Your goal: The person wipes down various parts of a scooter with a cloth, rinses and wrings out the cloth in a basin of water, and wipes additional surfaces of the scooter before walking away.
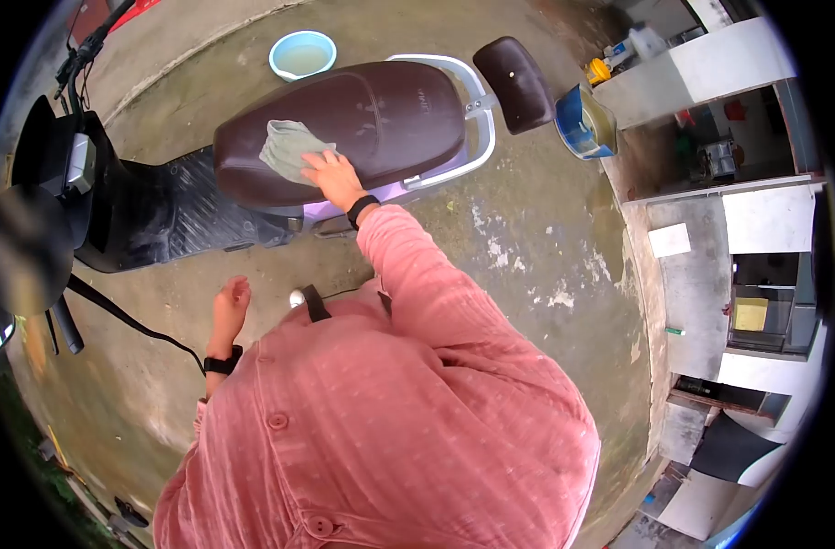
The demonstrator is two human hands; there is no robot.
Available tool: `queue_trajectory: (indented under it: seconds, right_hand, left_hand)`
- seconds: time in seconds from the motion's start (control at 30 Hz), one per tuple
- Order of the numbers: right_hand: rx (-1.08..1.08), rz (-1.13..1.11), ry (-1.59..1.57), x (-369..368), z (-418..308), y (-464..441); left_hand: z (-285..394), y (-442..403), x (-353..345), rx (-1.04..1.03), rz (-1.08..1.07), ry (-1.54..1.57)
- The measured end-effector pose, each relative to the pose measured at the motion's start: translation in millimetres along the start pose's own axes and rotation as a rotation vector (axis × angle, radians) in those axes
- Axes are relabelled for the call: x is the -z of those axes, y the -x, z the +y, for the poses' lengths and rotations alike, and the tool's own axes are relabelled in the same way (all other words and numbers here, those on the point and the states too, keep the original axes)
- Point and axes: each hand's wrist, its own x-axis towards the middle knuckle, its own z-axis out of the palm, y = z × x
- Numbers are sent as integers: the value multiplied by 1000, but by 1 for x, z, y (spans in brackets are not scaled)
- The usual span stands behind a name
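My right hand [336, 177] presses on a grey-green cloth [289, 146], which lies crumpled on the front part of a scooter's brown seat [390, 101]. The fingers rest on the cloth's right edge and hold it against the seat. Pale streaks mark the seat behind the hand. My left hand [232, 306] hangs beside my body with its fingers loosely bent, holding nothing. It is apart from the scooter, below the black footboard [207, 206].
A light blue basin [302, 56] of water stands on the concrete floor beyond the seat. The brown backrest [514, 84] sits behind the seat's pale grab rail [487, 128]. Right of it is a blue bucket [573, 123]. Handlebars [74, 64] rise at left.
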Motion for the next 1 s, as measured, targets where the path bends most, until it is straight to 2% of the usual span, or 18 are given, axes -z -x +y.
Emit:
queue_trajectory:
  seconds: [0.07, 0.17, 0.27, 0.3, 0.33, 0.4, 0.43, 0.47, 0.5, 0.53, 0.6, 0.67, 0.7, 0.73, 0.8, 0.87, 0.93, 1.0]
  right_hand:
    - [-52, 39, 114, 21, 37, 3]
    - [-260, 87, 154, 51, 104, 13]
    - [-543, 109, 140, 91, 147, 40]
    - [-577, 153, 91, 93, 162, 53]
    - [-609, 199, 41, 97, 172, 65]
    - [-636, 280, -278, 99, 187, 85]
    - [-782, 181, -691, 112, 191, 92]
    - [-913, 66, -1110, 131, 186, 95]
    - [-881, 120, -1269, 141, 176, 103]
    - [-845, 174, -1426, 149, 162, 113]
    - [-611, 186, -1453, 167, 138, 128]
    - [-317, 100, -1349, 175, 125, 144]
    - [-267, 181, -1017, 200, 121, 148]
    - [-266, 183, -1023, 213, 127, 155]
    - [-529, 253, -969, 233, 145, 173]
    - [-703, 469, -1033, 236, 169, 196]
    - [-792, 510, -1024, 229, 192, 221]
    - [-830, 516, -1006, 228, 201, 229]
  left_hand:
    - [24, -15, -4, -19, 26, -5]
    - [39, -33, -25, -19, 5, -25]
    - [71, -48, -57, -37, -10, -57]
    - [80, -56, -72, -40, -6, -59]
    - [89, -65, -91, -16, -47, 72]
    - [115, -85, -124, -16, -160, 248]
    - [134, -95, -141, -40, -235, 293]
    - [164, -100, -159, -97, -208, 376]
    - [198, -103, -176, -155, -183, 459]
    - [225, -107, -190, -71, -217, 606]
    - [279, -116, -216, 151, -258, 971]
    - [289, -138, -245, 38, -132, 934]
    - [285, -150, -254, 41, -126, 928]
    - [279, -162, -263, 105, -187, 1101]
    - [284, -184, -265, 205, -258, 1335]
    - [307, -216, -253, 52, -282, 1463]
    - [360, -245, -239, 16, -116, 1475]
    - [386, -286, -234, -69, -130, 1469]
